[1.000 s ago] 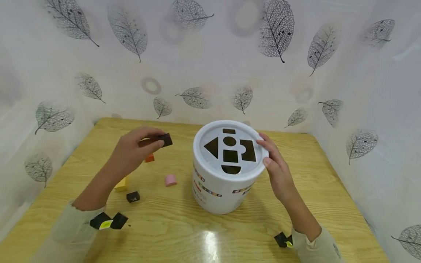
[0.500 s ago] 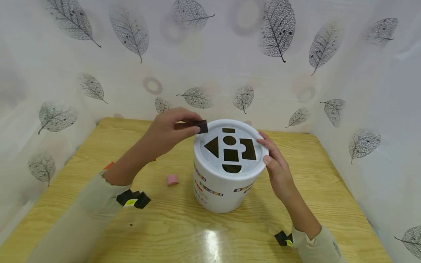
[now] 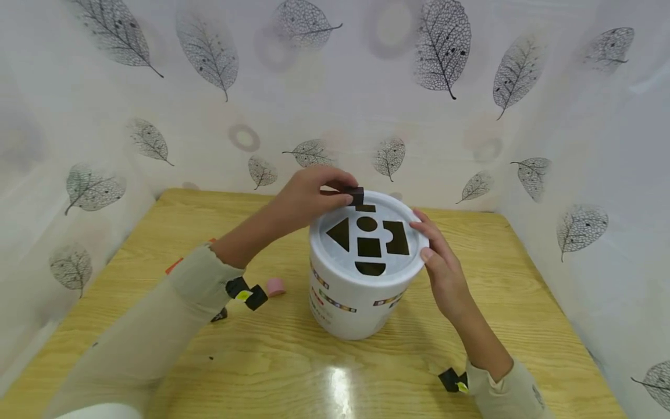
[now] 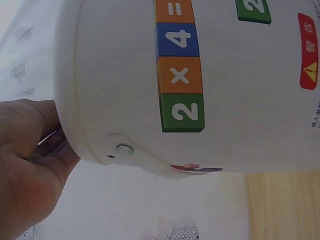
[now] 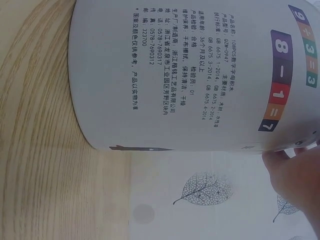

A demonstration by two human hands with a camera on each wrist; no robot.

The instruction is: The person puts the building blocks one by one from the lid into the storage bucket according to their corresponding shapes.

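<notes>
A white bucket stands upright on the table, its lid cut with several shaped holes. My left hand pinches a small dark block between thumb and fingers over the back rim, at the rectangular hole. The block partly covers that hole; whether it touches the lid I cannot tell. My right hand grips the bucket's right rim, with fingertips on the lid's edge. In the left wrist view, the left hand is beside the rim and the block is hidden.
Left of the bucket lie a pink block, a dark block partly behind the left sleeve, and an orange-red block. A leaf-patterned sheet hangs behind the wooden table and at both sides.
My left hand has carried the dark block rightward from over the table's left part to the back of the lid. My right hand has stayed on the rim.
</notes>
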